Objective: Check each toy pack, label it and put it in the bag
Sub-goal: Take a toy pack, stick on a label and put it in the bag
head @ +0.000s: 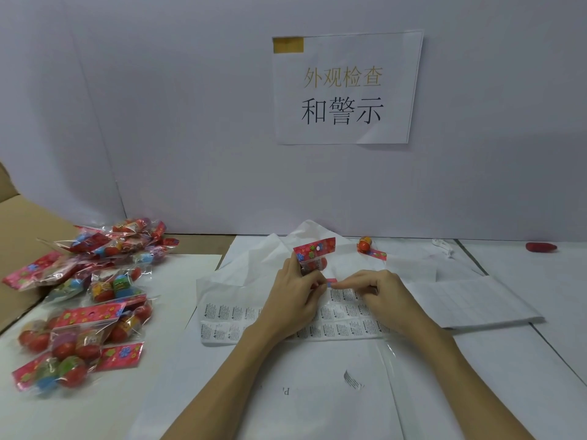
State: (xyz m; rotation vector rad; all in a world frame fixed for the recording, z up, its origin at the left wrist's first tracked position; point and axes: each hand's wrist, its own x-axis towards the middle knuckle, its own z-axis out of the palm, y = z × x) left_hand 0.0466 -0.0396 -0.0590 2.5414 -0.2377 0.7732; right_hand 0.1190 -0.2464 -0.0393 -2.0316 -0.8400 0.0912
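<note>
Toy pack (313,257) held upright over label sheet (295,319), mid-table, above white bag (254,271). Left hand (293,296) fingers curled round pack's lower part. Right hand (379,292) fingers curled, forefinger and thumb tip at pack's bottom edge, likely pressing or pinching small label; label itself too small to confirm. Pack judged light, crinkly film, slippery, round toys inside shifting; stiff red header card likely best grip. Unlabelled packs pile (85,300) far left.

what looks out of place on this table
One small toy pack lies alone near the back wall, apart from the pile of packs at the left. A red object sits far right, too blurred to identify.
</note>
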